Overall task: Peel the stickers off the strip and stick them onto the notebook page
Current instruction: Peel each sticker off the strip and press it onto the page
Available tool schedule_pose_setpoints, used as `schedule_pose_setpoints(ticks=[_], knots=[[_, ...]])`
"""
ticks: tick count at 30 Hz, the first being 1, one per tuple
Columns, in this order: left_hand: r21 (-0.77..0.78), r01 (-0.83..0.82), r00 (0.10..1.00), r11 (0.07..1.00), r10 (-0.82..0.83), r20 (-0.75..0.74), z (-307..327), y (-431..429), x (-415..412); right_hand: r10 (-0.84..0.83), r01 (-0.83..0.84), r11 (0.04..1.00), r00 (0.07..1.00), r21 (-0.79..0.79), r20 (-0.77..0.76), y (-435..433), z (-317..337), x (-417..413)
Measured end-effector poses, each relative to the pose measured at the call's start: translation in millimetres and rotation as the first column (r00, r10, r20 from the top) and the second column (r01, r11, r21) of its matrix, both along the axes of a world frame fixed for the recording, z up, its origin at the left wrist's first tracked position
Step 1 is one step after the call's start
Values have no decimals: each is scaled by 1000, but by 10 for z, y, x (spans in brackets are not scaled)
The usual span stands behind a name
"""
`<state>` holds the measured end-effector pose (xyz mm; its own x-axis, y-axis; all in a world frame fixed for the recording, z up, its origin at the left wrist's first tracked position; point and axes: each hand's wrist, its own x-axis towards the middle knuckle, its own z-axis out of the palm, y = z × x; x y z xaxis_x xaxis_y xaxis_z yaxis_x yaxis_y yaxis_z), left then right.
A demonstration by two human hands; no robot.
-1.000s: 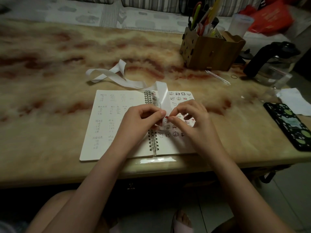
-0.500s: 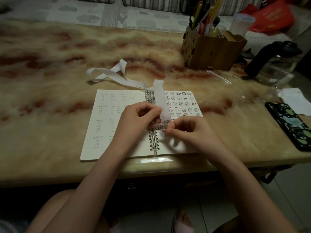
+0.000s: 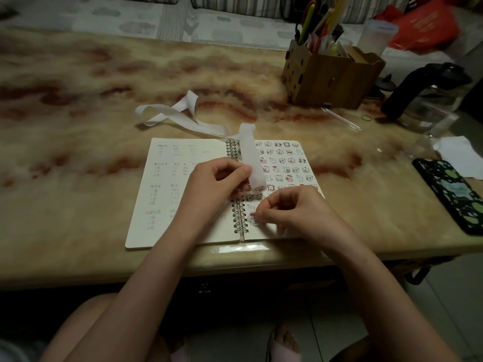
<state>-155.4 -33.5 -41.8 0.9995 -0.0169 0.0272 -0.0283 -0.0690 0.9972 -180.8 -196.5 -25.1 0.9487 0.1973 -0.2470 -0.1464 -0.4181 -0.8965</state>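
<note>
While the left hand (image 3: 217, 184) pinched the strip (image 3: 252, 158) clear of the page (image 3: 281, 165), the right hand (image 3: 292, 212) gripped a sticker (image 3: 252, 216), apparently placing it near the binding.

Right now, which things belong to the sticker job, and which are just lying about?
In use: strip, sticker, notebook, left hand, right hand.
Lying about: wooden pen holder, phone, glass jug, loose pen, rubber band, paper.

A home living room: marble coffee table (image 3: 104, 82), striped sofa (image 3: 235, 6) behind
</note>
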Motion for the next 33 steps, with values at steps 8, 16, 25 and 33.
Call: schedule_pose_setpoints(ticks=[8, 16, 25, 33], knots=[[6, -5, 1000, 1000, 5, -1, -3, -6, 6, -17, 18, 999, 1000, -29, 24, 26, -45, -4], [12, -3, 1000, 1000, 3, 3, -11, -3, 9, -29, 34, 996, 998, -88, 63, 30, -73, -10], [2, 2, 1000, 1000, -2, -1, -7, -4, 6, -5, 26, 985, 992, -171, 124, 60, -87, -32], [-10, 3, 1000, 1000, -3, -9, -2, -14, 6, 25, 8, 980, 986, -198, 162, 49, -110, -29]])
